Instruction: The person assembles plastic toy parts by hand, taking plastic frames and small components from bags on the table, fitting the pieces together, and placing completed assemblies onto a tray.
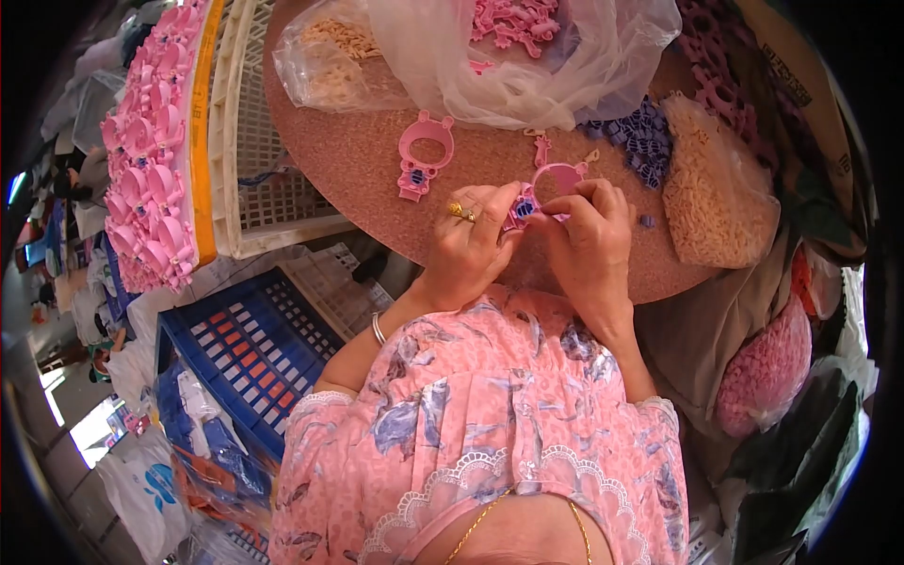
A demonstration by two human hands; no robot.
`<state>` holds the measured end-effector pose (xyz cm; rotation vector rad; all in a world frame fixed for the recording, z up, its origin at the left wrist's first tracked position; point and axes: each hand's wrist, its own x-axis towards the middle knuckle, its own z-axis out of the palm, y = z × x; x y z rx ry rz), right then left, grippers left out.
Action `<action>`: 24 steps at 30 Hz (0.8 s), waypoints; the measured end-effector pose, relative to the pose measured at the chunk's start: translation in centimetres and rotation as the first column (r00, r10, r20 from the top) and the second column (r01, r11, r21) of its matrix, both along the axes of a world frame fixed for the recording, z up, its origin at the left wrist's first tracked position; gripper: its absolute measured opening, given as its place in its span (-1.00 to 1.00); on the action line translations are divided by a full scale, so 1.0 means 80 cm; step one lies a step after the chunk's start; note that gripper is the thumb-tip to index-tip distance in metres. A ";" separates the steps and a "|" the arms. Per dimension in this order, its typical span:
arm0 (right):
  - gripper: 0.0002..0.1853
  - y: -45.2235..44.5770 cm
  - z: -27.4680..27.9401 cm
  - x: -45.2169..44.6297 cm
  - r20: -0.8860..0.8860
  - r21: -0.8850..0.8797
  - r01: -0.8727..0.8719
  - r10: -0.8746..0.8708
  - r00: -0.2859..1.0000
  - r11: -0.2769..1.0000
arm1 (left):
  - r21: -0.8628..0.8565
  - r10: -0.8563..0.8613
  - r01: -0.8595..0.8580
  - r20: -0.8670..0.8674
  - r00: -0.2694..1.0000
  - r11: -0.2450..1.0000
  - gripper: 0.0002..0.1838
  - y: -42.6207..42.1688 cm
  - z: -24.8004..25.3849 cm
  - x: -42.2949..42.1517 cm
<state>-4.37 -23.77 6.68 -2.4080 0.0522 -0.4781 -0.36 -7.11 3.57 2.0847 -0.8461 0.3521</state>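
Both my hands meet over the near part of the round table (377,188). My left hand (471,240), with a yellow ring on it, is closed on a pink plastic piece (523,209) that has a blue part at its middle. My right hand (593,231) pinches the same piece from the other side; its fingertips cover part of it. A pink ring (563,176) shows just beyond my fingers. To the left lies another pink ring-shaped piece (426,155) with a blue part. Small blue pieces (645,141) are heaped beyond my right hand.
Clear bags hold pink pieces (513,24) at the far side and beige pieces (720,188) at the right. A cream crate (273,141) stands left, beside a box of pink pieces (155,179). A blue basket (254,348) is lower left.
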 end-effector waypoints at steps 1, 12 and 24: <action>-0.81 0.000 -0.001 0.000 0.004 -0.012 0.026 -0.026 1.000 1.000 | -0.013 -0.006 0.006 0.010 1.000 1.000 -0.36 0.000 0.000 0.000; -0.83 -0.001 0.005 0.001 0.054 -0.056 0.017 -0.014 0.998 0.998 | -0.037 0.005 -0.006 -0.034 0.999 0.999 -0.29 0.000 -0.004 -0.004; -0.75 -0.004 0.002 0.000 -0.119 -0.235 -0.276 0.254 0.960 0.932 | 0.156 0.190 -0.168 -0.141 0.972 0.973 -0.22 0.001 -0.026 -0.008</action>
